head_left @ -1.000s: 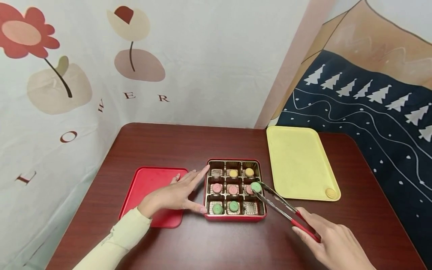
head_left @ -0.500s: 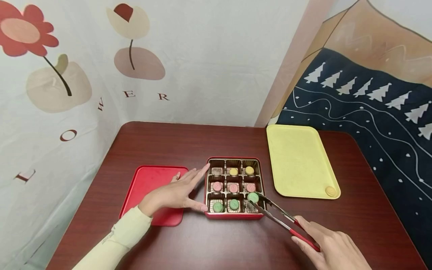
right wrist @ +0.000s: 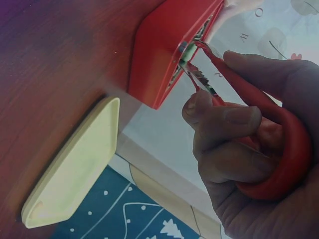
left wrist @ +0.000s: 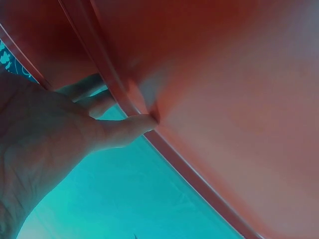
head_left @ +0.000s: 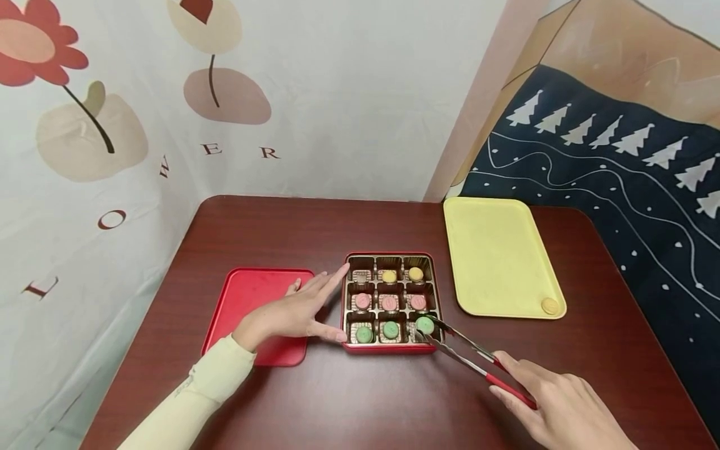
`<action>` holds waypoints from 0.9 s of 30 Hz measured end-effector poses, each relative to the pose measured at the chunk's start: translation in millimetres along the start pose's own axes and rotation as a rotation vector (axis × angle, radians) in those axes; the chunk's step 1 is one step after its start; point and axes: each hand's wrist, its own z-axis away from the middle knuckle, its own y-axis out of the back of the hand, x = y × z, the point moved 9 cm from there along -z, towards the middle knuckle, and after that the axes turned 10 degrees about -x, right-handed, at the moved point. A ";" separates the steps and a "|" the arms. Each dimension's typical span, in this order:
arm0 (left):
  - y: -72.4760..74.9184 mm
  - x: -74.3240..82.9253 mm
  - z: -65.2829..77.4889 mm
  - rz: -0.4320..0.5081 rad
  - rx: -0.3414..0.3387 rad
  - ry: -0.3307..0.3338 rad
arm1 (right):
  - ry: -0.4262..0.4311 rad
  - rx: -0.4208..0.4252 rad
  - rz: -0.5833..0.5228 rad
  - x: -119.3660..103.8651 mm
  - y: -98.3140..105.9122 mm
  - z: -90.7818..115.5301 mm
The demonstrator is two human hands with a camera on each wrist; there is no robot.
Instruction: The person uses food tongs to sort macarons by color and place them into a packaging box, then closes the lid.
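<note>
My right hand grips the red handles of metal tongs. Between the tong tips is a green round sweet, at the front right compartment of a red box with a gold divided insert. Yellow sweets sit in the back row, pink ones in the middle row, and two more green ones in the front row. The back left compartment shows only its patterned bottom. My left hand has its fingers spread along the box's left side, thumb and fingertip at its edge.
A red lid lies on the brown table beneath my left forearm. Right of the box, a yellow tray holds one yellow round sweet in its near right corner. Printed cloths hang behind the table.
The tongs have carried the green sweet from over the middle right compartment toward me, into the front right compartment. My left hand stays at the box's side. The head view has tilted slightly down.
</note>
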 end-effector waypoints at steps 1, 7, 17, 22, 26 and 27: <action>0.4 -0.2 0.1 0.001 0.000 0.001 | 0.001 0.001 0.002 -0.4 0.4 0.1; 2.1 -0.1 -0.5 0.000 0.002 -0.002 | -0.010 0.002 0.032 -0.5 3.2 0.8; 2.6 0.1 0.1 -0.005 -0.006 0.000 | -0.034 0.031 0.013 1.2 3.5 1.9; 2.0 1.4 -0.2 -0.004 0.001 -0.010 | -0.037 0.084 0.003 5.3 5.7 4.5; 2.1 1.1 0.0 -0.007 0.002 -0.006 | -0.002 0.257 0.000 10.5 17.5 10.0; 2.0 1.0 0.0 -0.008 0.002 -0.006 | 0.001 0.305 0.000 13.4 21.1 12.0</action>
